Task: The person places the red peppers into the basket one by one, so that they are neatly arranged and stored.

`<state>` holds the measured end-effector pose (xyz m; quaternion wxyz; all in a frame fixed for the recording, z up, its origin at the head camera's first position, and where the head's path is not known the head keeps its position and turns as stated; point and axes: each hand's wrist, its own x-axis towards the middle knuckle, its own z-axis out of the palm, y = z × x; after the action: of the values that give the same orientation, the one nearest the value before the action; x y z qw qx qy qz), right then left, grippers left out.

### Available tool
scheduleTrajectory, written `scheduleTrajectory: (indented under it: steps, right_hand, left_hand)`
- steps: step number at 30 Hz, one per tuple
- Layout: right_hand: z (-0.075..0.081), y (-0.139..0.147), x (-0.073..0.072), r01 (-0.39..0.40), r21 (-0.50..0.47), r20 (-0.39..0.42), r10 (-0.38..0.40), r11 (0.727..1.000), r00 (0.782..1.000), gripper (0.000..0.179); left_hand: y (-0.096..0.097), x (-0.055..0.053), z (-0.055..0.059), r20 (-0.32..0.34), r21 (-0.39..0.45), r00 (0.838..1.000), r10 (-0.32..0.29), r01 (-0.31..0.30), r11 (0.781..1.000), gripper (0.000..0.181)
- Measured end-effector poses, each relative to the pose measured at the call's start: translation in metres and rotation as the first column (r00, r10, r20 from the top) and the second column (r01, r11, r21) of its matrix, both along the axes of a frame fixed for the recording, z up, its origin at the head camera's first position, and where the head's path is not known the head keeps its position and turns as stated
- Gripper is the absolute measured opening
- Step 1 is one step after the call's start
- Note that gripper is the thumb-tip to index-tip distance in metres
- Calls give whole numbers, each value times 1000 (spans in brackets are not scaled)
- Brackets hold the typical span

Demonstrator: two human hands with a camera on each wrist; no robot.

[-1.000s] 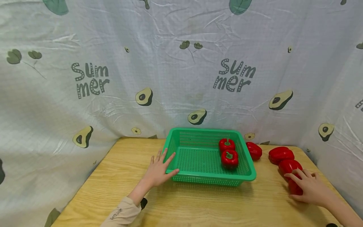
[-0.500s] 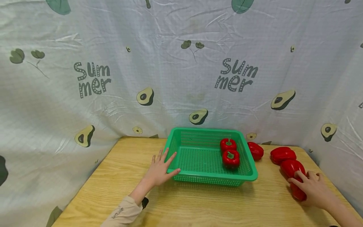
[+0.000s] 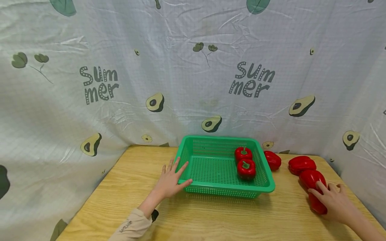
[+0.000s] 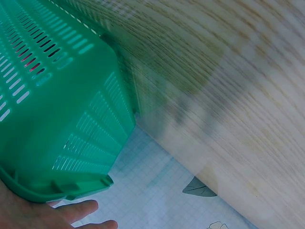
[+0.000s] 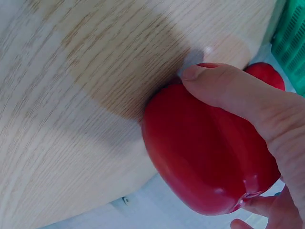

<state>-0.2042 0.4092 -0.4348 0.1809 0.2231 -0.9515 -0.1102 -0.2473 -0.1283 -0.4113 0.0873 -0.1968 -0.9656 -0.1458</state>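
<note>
My left hand (image 3: 168,183) lies with fingers spread over the left rim of a green plastic basket (image 3: 224,186); in the left wrist view its fingers (image 4: 78,211) extend past the rim. Two red bell peppers sit inside at the right, one pepper (image 3: 243,153) behind the other pepper (image 3: 246,170), green stems up. At the table's right side, my right hand (image 3: 337,203) grips the nearest red bell pepper (image 5: 205,148). The right wrist view has the thumb along one side of it and fingertips at its far end. Another red pepper (image 3: 312,179) lies right against the fingers.
Behind the gripped pepper, another red pepper (image 3: 302,165) lies near the table's back right. One more pepper (image 3: 272,160) is just outside the basket's right wall. The wooden table (image 3: 211,221) meets a printed cloth (image 3: 181,73) at the back.
My right hand has shifted its fingers on the nearest pepper, whose front now shows more. That pepper has moved slightly toward me. The left hand keeps its place at the basket.
</note>
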Motion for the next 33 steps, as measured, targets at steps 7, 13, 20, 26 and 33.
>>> scheduleTrajectory:
  steps: [7,13,20,26,33]
  right_hand:
    - [1,-4,1,-23,-3,-86,22,1000,996,72]
    - [4,-7,-2,-71,-34,-181,64,997,981,89]
    - [10,-13,-4,-27,-67,-164,15,997,986,84]
    - [14,-20,-4,51,-119,-104,-63,992,993,77]
    - [18,-27,-8,2,-173,-156,-29,985,987,79]
  left_hand:
    - [0,-1,-1,0,-2,1000,-2,2,1000,69]
    - [0,-2,-1,6,-11,1000,4,-4,1000,70]
    - [0,-2,-2,18,-15,1000,6,-6,1000,69]
    - [0,-2,-2,12,-8,1000,1,-1,1000,70]
    - [0,-3,-3,-15,-9,1000,-1,1,1000,69]
